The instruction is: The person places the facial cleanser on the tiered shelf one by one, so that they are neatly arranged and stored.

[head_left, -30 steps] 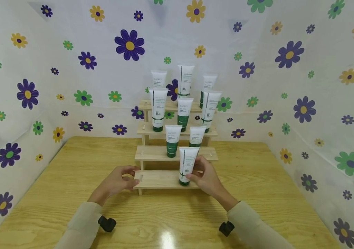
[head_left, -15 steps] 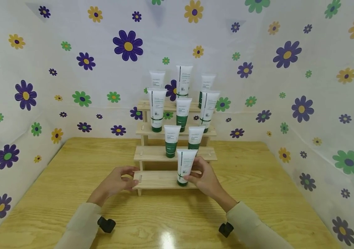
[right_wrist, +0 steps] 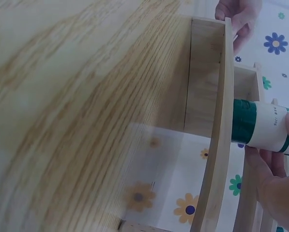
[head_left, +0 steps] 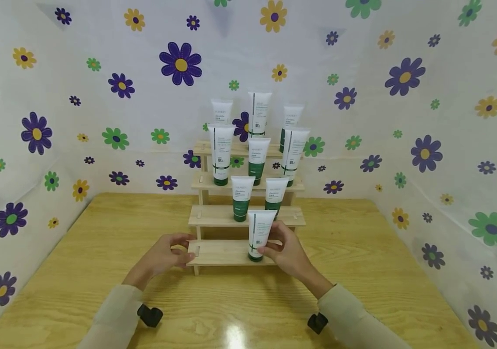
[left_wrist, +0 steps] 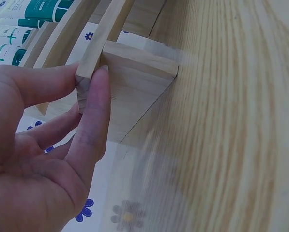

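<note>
On the lowest step of a tiered wooden display stand [head_left: 222, 252], a white squeeze tube [head_left: 260, 232] with a green cap stands cap-down. My right hand [head_left: 291, 249] grips that tube low on its right side, thumb in front. In the right wrist view the green cap [right_wrist: 244, 121] meets the step's board. My left hand [head_left: 165, 254] pinches the left end of the same step; the left wrist view shows thumb and fingers on either face of the board [left_wrist: 93, 65].
Several more tubes stand on the upper steps, including a short one [head_left: 241, 198] and a tall one [head_left: 221, 152]. The stand rests on a wood-grain table [head_left: 353, 252]. Flower-patterned cloth [head_left: 135, 116] walls the back and sides.
The tube in my right hand has shifted slightly left and down onto the lowest step, then holds still. My left hand keeps its grip on the board.
</note>
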Motion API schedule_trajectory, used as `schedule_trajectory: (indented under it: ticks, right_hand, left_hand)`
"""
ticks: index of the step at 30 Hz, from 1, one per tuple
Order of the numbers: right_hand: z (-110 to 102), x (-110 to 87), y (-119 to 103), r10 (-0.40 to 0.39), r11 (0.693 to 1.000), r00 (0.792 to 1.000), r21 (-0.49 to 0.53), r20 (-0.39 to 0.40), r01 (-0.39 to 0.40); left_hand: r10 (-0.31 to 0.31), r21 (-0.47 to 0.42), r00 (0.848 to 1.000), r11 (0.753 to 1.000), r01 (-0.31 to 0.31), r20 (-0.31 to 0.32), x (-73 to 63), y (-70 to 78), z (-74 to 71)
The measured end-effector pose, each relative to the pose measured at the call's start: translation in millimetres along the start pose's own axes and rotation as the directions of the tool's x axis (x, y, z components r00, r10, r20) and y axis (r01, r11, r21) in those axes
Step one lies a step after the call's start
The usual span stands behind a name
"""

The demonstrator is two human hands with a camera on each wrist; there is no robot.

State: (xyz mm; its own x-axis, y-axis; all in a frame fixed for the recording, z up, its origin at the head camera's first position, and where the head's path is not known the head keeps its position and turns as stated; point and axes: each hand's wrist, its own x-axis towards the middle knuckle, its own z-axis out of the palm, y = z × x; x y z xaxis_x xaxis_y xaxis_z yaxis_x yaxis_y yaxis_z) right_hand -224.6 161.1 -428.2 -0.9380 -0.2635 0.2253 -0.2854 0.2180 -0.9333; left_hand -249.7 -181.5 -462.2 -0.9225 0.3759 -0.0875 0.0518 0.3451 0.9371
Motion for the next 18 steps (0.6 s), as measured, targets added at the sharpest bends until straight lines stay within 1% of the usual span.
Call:
schedule_trajectory:
  ticks: [7,18]
  right_hand:
    - [-1.9,-0.6,0.4,-0.023,0.999,1.000,-0.024,0.021,0.023]
    - [-2.0,-1.1,0.8,-0.022,0.999,0.999,-0.033,0.031,0.023]
  left_hand:
    - [0.001,-0.009,1.000,1.000,-0.001,0.001,-0.9,1.5,0.1]
    - [-0.006,-0.028,1.000,1.000,0.006,0.001,-1.7,0.6,0.6]
